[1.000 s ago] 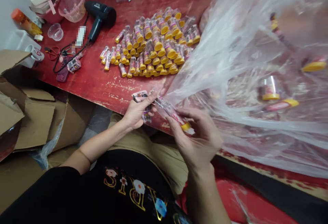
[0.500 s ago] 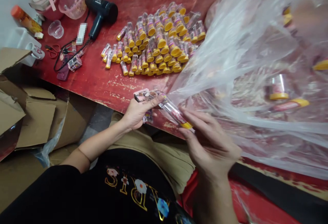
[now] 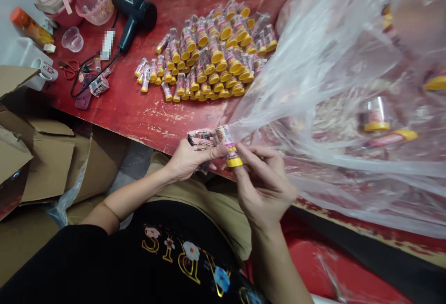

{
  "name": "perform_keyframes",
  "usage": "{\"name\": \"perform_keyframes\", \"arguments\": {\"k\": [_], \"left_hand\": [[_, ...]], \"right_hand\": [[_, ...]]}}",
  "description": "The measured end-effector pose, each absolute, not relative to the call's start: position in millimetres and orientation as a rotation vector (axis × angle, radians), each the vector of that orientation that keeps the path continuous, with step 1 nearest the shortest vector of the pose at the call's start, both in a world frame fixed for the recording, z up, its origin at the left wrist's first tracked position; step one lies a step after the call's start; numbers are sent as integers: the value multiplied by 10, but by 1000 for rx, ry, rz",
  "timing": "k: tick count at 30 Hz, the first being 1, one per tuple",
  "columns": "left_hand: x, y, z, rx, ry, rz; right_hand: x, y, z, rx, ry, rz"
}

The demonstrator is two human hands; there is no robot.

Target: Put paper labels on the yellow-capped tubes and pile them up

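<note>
A small clear tube with a yellow base and a printed wrap (image 3: 227, 140) is between my two hands at the table's front edge. My right hand (image 3: 266, 185) pinches it near the yellow end with thumb and fingers. My left hand (image 3: 186, 159) is closed around a bunch of printed plastic sleeves (image 3: 200, 138), and its thumb lies against the tube's side. The lower part of the bunch is partly hidden by the left fingers. Beyond my hands lies a large pile of similar yellow-based tubes (image 3: 209, 58), stacked on their sides.
A large clear plastic bag (image 3: 313, 72) with more tubes spreads over the right of the red table (image 3: 118, 116). A dark hair dryer (image 3: 135, 18), pink basket (image 3: 95, 4), red-handled scissors (image 3: 69, 69) and mug (image 3: 45, 69) stand at left. Open cardboard boxes (image 3: 49, 164) are below.
My right hand has moved left and inward with the tube, which now stands more upright against my left thumb. Its printed wrap now covers the part that looked clear before.
</note>
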State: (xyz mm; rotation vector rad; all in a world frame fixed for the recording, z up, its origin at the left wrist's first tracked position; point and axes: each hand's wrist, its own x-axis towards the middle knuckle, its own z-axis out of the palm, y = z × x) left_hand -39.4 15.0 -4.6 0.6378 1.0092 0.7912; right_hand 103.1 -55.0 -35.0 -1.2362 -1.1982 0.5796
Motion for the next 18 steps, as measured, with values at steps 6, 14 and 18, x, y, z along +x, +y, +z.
{"name": "perform_keyframes", "arguments": {"k": [6, 14, 18], "left_hand": [[-480, 152, -34, 668, 1034, 838], [-697, 377, -191, 698, 1167, 964], [-1051, 985, -331, 906, 1457, 1164]], "right_hand": [[891, -400, -394, -1324, -1174, 409], [918, -327, -482, -1319, -1178, 586], [1242, -412, -598, -1408, -1076, 449]]}}
